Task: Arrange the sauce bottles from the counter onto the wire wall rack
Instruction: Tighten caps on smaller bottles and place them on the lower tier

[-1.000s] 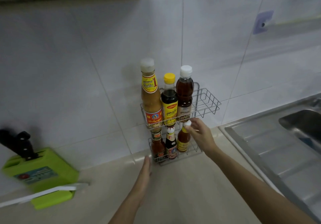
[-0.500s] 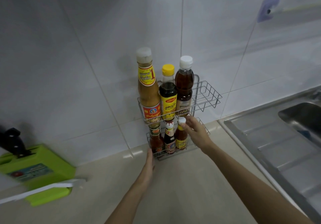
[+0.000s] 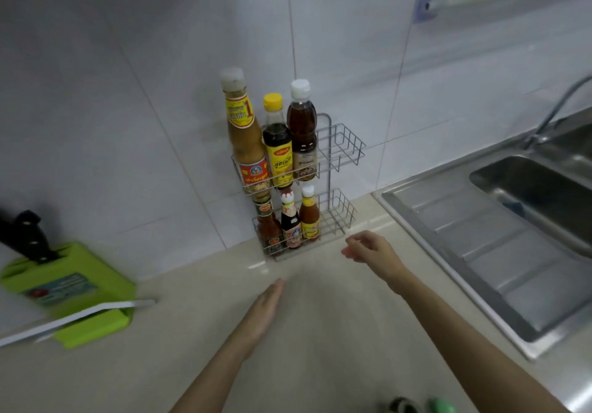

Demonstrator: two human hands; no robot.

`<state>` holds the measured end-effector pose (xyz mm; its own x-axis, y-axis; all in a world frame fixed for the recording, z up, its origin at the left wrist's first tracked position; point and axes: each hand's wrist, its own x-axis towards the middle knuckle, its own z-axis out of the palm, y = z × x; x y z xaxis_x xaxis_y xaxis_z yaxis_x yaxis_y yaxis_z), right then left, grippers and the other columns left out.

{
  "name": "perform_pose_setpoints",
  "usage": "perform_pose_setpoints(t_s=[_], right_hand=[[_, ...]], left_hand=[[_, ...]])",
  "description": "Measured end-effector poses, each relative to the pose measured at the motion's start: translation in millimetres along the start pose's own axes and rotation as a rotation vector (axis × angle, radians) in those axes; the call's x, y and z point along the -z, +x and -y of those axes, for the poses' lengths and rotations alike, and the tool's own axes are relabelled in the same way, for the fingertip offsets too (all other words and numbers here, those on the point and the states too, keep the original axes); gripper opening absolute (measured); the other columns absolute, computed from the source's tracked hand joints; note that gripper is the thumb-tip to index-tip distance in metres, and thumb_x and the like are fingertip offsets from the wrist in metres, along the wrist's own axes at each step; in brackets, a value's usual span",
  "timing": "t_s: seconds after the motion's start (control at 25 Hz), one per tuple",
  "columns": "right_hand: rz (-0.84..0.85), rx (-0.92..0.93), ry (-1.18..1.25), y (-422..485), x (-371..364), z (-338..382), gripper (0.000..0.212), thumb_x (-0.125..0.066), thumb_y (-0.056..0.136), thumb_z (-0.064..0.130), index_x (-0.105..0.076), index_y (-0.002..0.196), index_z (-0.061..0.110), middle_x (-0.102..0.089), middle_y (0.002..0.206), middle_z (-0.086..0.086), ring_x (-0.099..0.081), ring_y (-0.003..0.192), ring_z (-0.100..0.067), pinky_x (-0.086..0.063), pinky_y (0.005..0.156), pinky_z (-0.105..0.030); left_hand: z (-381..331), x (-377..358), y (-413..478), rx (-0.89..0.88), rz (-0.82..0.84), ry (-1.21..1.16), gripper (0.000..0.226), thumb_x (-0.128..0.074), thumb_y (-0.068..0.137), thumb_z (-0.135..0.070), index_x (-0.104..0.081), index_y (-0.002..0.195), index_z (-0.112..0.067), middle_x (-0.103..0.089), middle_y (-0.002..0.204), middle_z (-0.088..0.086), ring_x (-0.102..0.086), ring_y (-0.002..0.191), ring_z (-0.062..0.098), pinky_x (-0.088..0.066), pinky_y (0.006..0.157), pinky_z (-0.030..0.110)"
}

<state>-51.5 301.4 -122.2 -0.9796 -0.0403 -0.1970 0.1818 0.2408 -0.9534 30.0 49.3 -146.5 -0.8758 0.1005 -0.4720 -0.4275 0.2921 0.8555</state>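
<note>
A two-tier wire rack point(image 3: 344, 150) hangs on the tiled wall. Its upper basket holds three tall bottles: a tan sauce bottle point(image 3: 245, 137), a dark yellow-capped bottle point(image 3: 277, 146) and a brown white-capped bottle point(image 3: 302, 130). The lower basket holds three small bottles: a red chilli sauce point(image 3: 267, 227), a dark sauce point(image 3: 291, 220) and an orange white-capped bottle point(image 3: 309, 217). My right hand point(image 3: 371, 249) hovers empty in front of the lower basket, fingers loosely apart. My left hand point(image 3: 262, 310) is flat and open above the counter.
A green knife block point(image 3: 70, 287) with a black-handled knife point(image 3: 25, 236) sits at the left, a white strip point(image 3: 73, 318) across it. A steel sink point(image 3: 525, 207) with drainboard and tap lies right. Two caps point(image 3: 419, 406) show at the bottom edge.
My right hand has let go of the orange white-capped bottle, which now stands in the lower basket, and drawn back toward me. My left hand has also pulled back from the rack.
</note>
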Motion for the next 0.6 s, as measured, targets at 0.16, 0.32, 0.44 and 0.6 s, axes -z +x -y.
perform_pose_setpoints(t_s=[0.16,0.32,0.44,0.6], right_hand=[[-0.011,-0.081,-0.245,-90,41,-69,0.01,-0.057,0.093,0.015,-0.065,0.091,0.009,-0.074,0.077,-0.002,-0.067,0.067,-0.017,-0.056,0.072,-0.038],[-0.104,-0.048,-0.533,-166,60,-120,0.017,-0.063,0.089,0.016,-0.064,0.076,0.026,-0.069,0.073,0.005,-0.062,0.068,-0.006,-0.044,0.062,-0.015],[-0.186,0.026,-0.705,-207,57,-142,0.008,-0.071,0.081,0.022,-0.066,0.082,0.028,-0.062,0.082,0.002,-0.058,0.076,-0.017,-0.044,0.068,-0.022],[-0.151,-0.055,-0.818,-232,56,-157,0.039,-0.071,0.075,0.028,-0.063,0.112,0.022,-0.056,0.105,-0.007,-0.057,0.096,-0.028,-0.047,0.08,-0.033]], left_hand=[[23,-44,-38,-0.123,0.118,0.302,0.029,-0.047,0.1,-0.021,-0.057,0.126,-0.015,-0.06,0.125,-0.006,-0.053,0.118,0.004,-0.038,0.09,0.002],[53,-89,-67,-0.154,0.305,0.337,0.036,-0.056,0.092,-0.008,-0.054,0.128,-0.012,-0.059,0.129,0.001,-0.057,0.116,-0.001,-0.043,0.104,0.014],[63,-123,-84,-0.178,0.383,0.404,0.059,-0.067,0.084,-0.011,-0.044,0.138,-0.014,-0.05,0.14,-0.001,-0.049,0.127,0.001,-0.037,0.109,0.018],[61,-161,-92,-0.227,0.278,0.409,0.098,-0.077,0.059,-0.044,-0.035,0.144,-0.017,-0.043,0.143,-0.008,-0.04,0.134,0.006,-0.033,0.115,0.026]])
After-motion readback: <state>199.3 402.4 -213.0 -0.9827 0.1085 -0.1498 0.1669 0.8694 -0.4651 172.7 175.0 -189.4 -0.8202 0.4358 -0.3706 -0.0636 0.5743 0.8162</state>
